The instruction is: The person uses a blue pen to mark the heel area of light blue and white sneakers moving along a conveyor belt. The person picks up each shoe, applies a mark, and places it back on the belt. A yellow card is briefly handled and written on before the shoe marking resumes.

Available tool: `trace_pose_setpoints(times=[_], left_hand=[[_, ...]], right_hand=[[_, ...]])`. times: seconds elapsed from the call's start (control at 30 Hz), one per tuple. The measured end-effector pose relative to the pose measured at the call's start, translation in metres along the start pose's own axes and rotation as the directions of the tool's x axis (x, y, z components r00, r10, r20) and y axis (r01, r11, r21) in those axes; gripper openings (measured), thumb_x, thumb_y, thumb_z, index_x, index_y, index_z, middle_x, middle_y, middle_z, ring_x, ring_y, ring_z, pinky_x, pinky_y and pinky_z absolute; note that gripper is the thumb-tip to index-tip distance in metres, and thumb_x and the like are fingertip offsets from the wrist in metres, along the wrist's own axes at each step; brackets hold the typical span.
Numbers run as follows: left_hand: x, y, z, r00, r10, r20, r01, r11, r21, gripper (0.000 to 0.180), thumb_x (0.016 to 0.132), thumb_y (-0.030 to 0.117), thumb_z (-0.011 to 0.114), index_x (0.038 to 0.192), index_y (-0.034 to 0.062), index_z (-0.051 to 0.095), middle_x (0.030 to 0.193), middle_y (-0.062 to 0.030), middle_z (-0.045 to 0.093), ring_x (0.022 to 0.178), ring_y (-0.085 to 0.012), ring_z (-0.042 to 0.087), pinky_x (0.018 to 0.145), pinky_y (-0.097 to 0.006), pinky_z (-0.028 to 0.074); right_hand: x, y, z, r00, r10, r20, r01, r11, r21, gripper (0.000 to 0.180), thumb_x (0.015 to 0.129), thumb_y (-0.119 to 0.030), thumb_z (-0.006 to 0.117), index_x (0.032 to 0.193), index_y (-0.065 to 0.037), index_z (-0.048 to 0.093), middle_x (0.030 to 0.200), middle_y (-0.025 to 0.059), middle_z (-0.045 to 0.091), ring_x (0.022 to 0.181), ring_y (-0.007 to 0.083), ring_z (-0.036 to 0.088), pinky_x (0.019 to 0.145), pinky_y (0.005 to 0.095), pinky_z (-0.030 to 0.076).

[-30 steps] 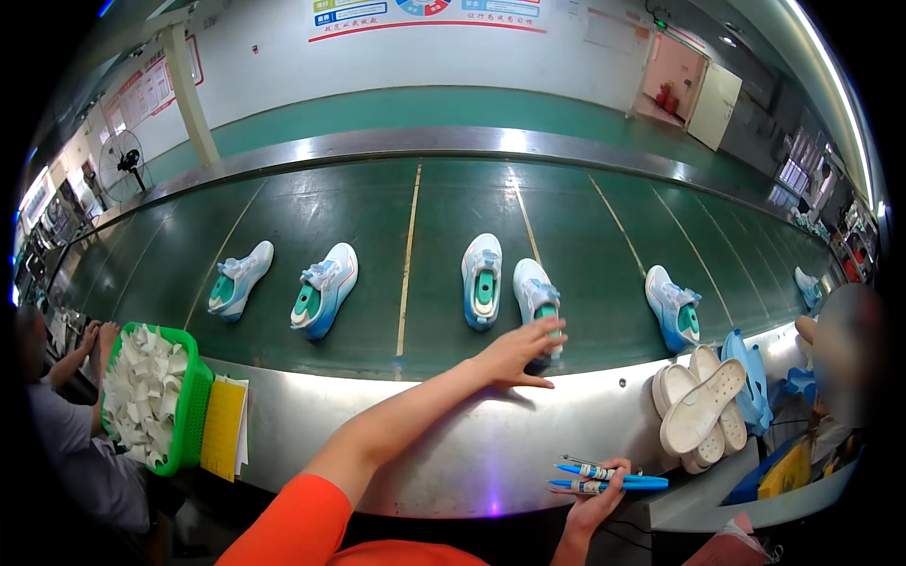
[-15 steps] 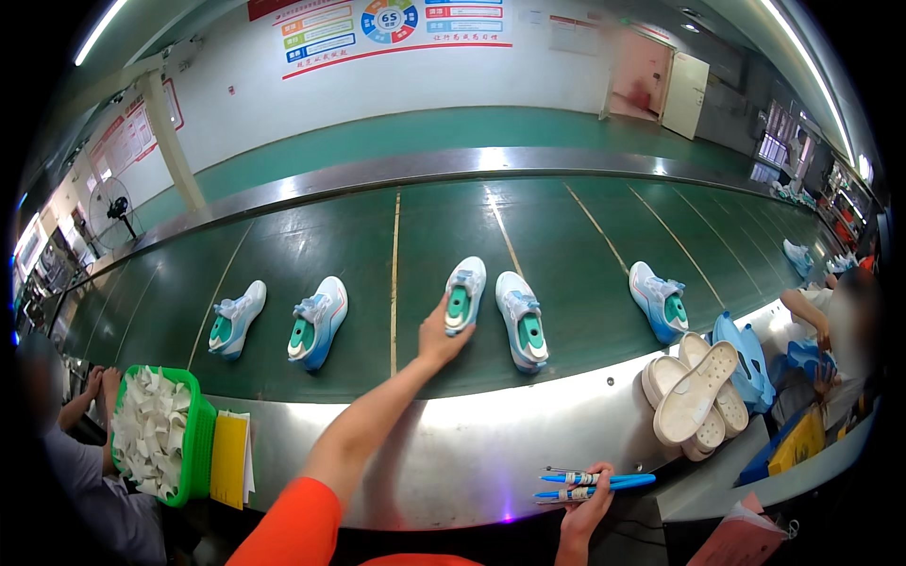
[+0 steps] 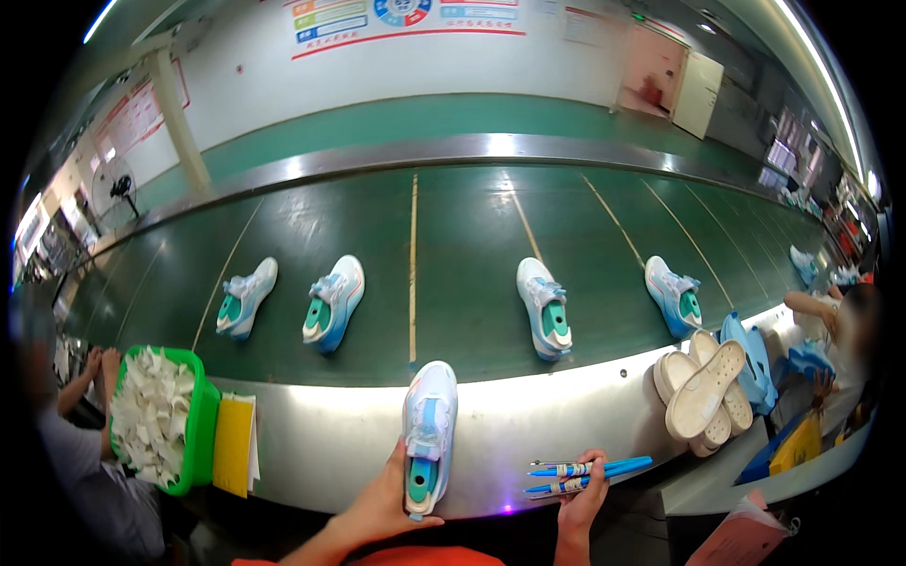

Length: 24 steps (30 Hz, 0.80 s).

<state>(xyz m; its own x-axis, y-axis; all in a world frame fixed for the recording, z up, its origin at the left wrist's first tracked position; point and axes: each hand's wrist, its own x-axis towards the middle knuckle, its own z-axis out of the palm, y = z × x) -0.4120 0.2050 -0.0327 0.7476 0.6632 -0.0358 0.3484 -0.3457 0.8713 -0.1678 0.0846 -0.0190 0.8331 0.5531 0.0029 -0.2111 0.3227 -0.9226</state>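
My left hand (image 3: pixel 385 492) is closed round the heel end of a white and light-blue sneaker (image 3: pixel 430 420) with a green piece in its opening. The sneaker is held toe away from me over the metal edge of the belt. In my right hand (image 3: pixel 579 505), at the lower right, are two blue pen-like tools (image 3: pixel 618 465) with taped bands and thin metal rods alongside. Of the several matching sneakers on the belt, one sneaker (image 3: pixel 545 309) lies beyond my hands to the right and another sneaker (image 3: pixel 333 304) to the left.
A green basket (image 3: pixel 199 429) of white scraps stands at the left, beside a yellow booklet (image 3: pixel 233 443). Pale shoe soles (image 3: pixel 703 391) are piled on the metal ledge (image 3: pixel 321 424) at the right, near blue shoe-shaped pieces (image 3: pixel 750 363). Co-workers sit at both sides of the green belt (image 3: pixel 462 245).
My left hand has lifted the sneaker off the belt and drawn it toward me, over the metal ledge. My right hand still holds the blue tools in nearly the same place.
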Motion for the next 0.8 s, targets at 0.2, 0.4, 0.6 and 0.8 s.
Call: trace_pose_setpoints(times=[0.2,0.4,0.6,0.8], left_hand=[[0.082,-0.024,-0.072,0.937,-0.270,0.224,0.324,0.910,-0.260,0.094,0.075,0.041,0.068,0.138,-0.0041,0.015,0.129,-0.0215,0.043,0.091,-0.0172,0.054,0.077,-0.031,0.045],[0.174,-0.044,-0.041,0.984,-0.133,-0.117,0.132,0.991,-0.019,0.065,0.072,0.051,0.065,0.105,-0.0050,0.057,0.099,-0.0184,0.060,0.084,-0.0264,0.061,0.076,-0.034,0.048],[0.132,0.020,-0.046,0.946,-0.005,-0.325,-0.095,0.953,-0.288,0.046,0.060,0.030,0.080,0.090,0.0018,0.060,0.087,-0.0110,0.063,0.078,-0.0177,0.062,0.071,-0.029,0.050],[0.029,0.080,-0.036,0.771,0.369,-0.519,-0.539,0.813,-0.222,0.038,0.062,0.014,0.081,0.095,0.0050,0.063,0.086,-0.0081,0.066,0.077,-0.0137,0.064,0.068,-0.024,0.052]], right_hand=[[-0.015,-0.011,-0.010,0.997,-0.055,-0.048,0.053,0.998,-0.035,0.027,0.089,-0.039,0.041,0.085,-0.012,0.043,0.065,0.0000,0.045,0.048,0.0069,0.047,0.033,0.0183,0.030],[-0.026,-0.008,0.003,0.998,-0.055,0.026,0.056,0.998,-0.033,0.018,0.086,-0.028,0.048,0.089,-0.012,0.042,0.067,0.0007,0.044,0.051,0.0079,0.048,0.034,0.0175,0.033],[-0.039,-0.013,0.018,0.960,-0.257,0.106,0.275,0.939,-0.208,0.037,0.074,-0.007,0.062,0.100,-0.009,0.035,0.074,0.0044,0.045,0.049,0.0090,0.046,0.035,0.0199,0.037],[-0.057,-0.034,0.052,0.792,-0.585,0.175,0.610,0.774,-0.173,0.055,0.072,-0.038,0.070,0.097,-0.008,0.031,0.078,0.0032,0.036,0.051,0.0082,0.045,0.036,0.0202,0.042]])
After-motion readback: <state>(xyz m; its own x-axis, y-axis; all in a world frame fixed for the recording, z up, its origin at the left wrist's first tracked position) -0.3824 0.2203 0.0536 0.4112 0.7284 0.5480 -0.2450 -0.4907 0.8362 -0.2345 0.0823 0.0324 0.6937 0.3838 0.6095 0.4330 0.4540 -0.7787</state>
